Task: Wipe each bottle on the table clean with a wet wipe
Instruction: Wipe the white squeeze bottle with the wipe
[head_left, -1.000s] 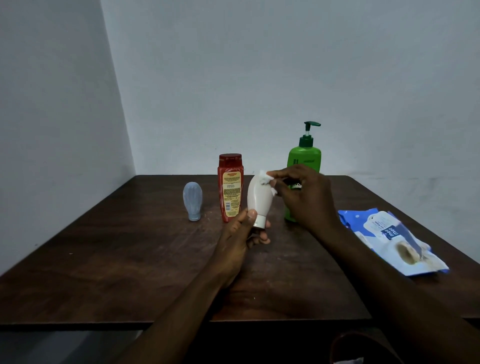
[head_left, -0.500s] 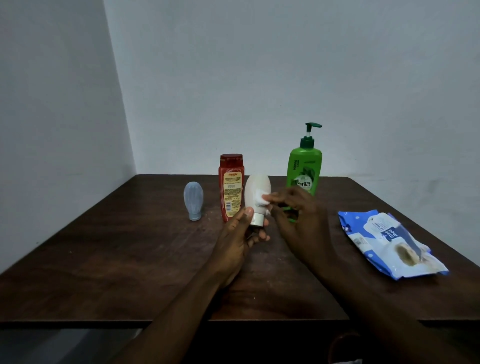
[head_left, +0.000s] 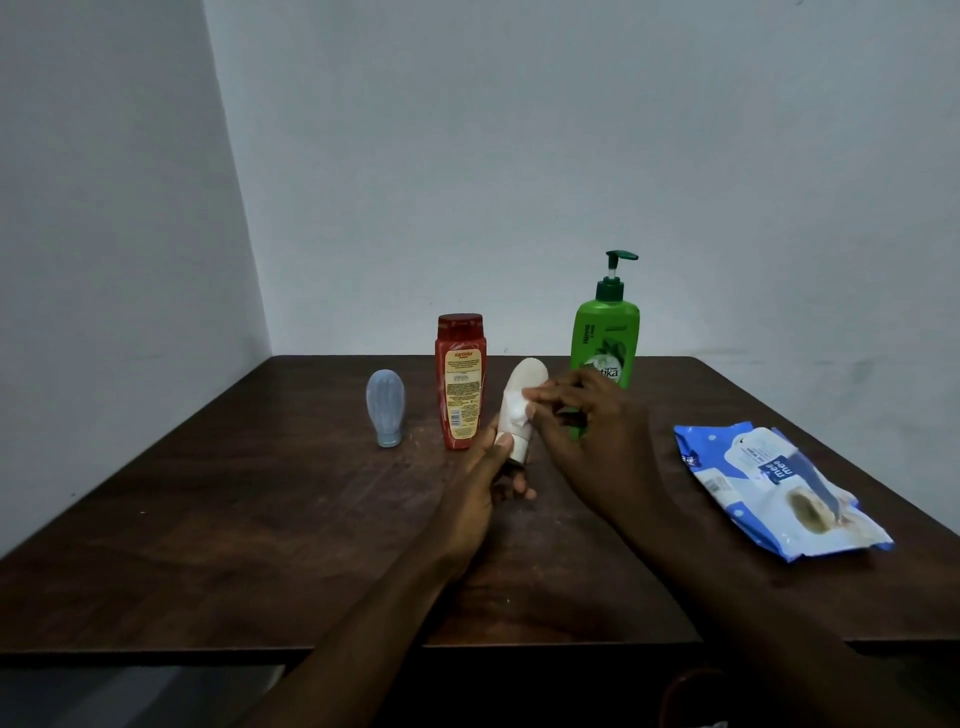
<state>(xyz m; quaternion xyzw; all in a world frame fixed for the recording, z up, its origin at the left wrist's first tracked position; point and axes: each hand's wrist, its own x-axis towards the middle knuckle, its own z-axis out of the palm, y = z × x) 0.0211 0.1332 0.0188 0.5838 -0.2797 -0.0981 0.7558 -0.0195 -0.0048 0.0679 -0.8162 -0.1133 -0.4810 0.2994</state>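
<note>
Plain pale walls (head_left: 519, 156) meet in a corner behind a dark brown wooden counter (head_left: 208, 519), whose top shows faint pale scuffs near the middle.

Both hands are together over the middle of the counter, working on one white bottle (head_left: 527, 379). It is held upside down and slightly tilted, with its cap end down and its rounded end up. The left hand (head_left: 483, 488) grips it at the cap end, fingers curled beneath and the thumb lying up against the lower body. The right hand (head_left: 587, 431) pinches a small bunched white wet wipe (head_left: 514, 413) and presses it against the side of the bottle, about halfway up.

Three other bottles stand upright on the counter behind the hands. A pale blue bottle (head_left: 385, 408), small and rounded, stands farthest left on its cap. A red bottle (head_left: 461, 382) with a yellowish label stands just left of the white one. A green pump bottle (head_left: 605, 338) with a dark green pump head stands behind the right hand, which hides its lower part.

Well to the right, apart from the bottles, a blue and white pack of wipes (head_left: 774, 488) lies flat on the counter, its oval opening showing.
</note>
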